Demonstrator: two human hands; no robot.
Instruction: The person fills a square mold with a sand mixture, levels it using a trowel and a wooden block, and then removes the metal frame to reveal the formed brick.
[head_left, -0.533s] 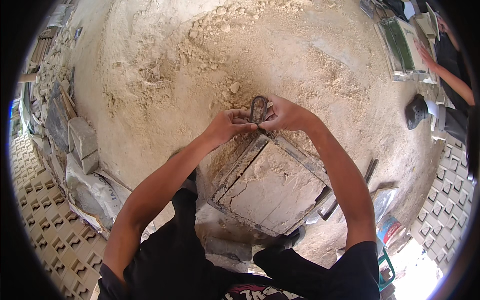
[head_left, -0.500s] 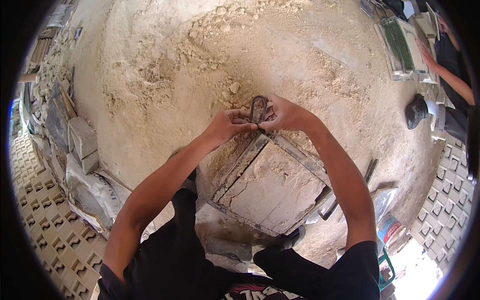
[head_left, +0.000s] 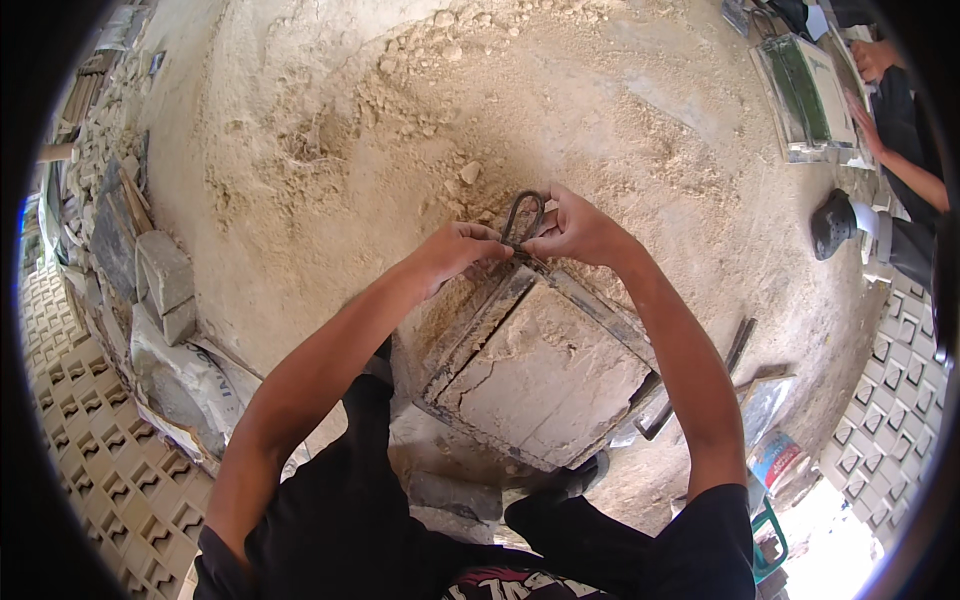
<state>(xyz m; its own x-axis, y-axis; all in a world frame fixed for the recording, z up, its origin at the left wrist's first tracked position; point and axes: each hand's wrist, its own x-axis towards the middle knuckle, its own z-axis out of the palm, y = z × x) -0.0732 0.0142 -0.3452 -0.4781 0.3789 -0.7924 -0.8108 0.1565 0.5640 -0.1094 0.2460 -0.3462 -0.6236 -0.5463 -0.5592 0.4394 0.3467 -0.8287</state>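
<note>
A square metal mould frame [head_left: 482,328] filled with pale cement lies on the sandy ground in front of me. At its far corner sticks up a dark metal loop clip [head_left: 523,214]. My left hand [head_left: 455,252] pinches the clip's base from the left. My right hand [head_left: 572,230] grips it from the right. Both hands meet at that corner, fingers closed on the clip.
Loose sand and small stones [head_left: 470,172] cover the ground beyond. Grey blocks [head_left: 165,285] and a sack lie at left, patterned tiles [head_left: 95,450] beside them. Another person's arm [head_left: 905,165] and a green-lined tray [head_left: 805,95] are at upper right. Metal bars [head_left: 740,345] lie right of the mould.
</note>
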